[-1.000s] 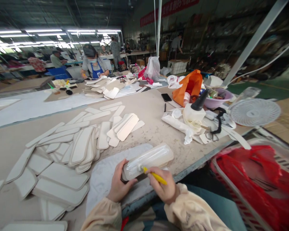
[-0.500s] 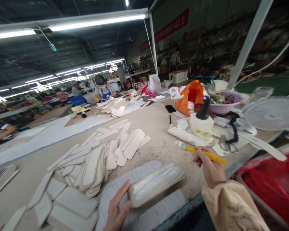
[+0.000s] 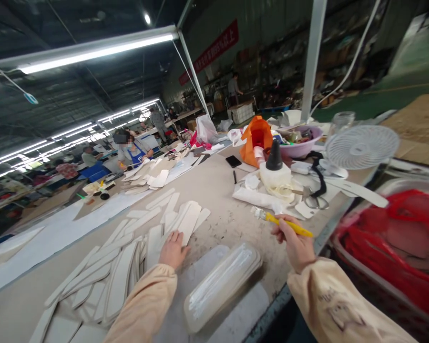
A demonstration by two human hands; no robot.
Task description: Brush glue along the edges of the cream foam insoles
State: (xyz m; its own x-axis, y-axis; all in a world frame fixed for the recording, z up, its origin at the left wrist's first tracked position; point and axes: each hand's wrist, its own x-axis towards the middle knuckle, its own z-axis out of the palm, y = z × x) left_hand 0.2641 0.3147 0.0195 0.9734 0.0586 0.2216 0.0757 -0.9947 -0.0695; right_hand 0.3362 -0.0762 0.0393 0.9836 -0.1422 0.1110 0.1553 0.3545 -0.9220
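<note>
My right hand (image 3: 295,240) is closed round a yellow-handled brush (image 3: 295,226), its whitish bristle end pointing left above the table. With its fingers laid flat, my left hand (image 3: 173,248) rests on the near end of some off-white, round-cornered strips (image 3: 188,220). More such strips (image 3: 96,267) lie in a loose, overlapping heap to the left of that hand. Between my two hands, nearer me, a stack of long rounded pieces (image 3: 223,286) with a wet, shiny top sits on pale sheets (image 3: 241,317).
A white bottle with a black cone (image 3: 274,157) stands at the right, near scissors (image 3: 316,202), a phone (image 3: 233,161), an orange bag (image 3: 253,143), a purple basin (image 3: 300,147) and a fan (image 3: 362,146). Beyond the table edge is a basket with red plastic (image 3: 389,228). A co-worker (image 3: 134,147) sits across.
My left hand has gone from beside the shiny stack forward onto the off-white strips. The right hand keeps holding the brush. The whole view has turned to the right.
</note>
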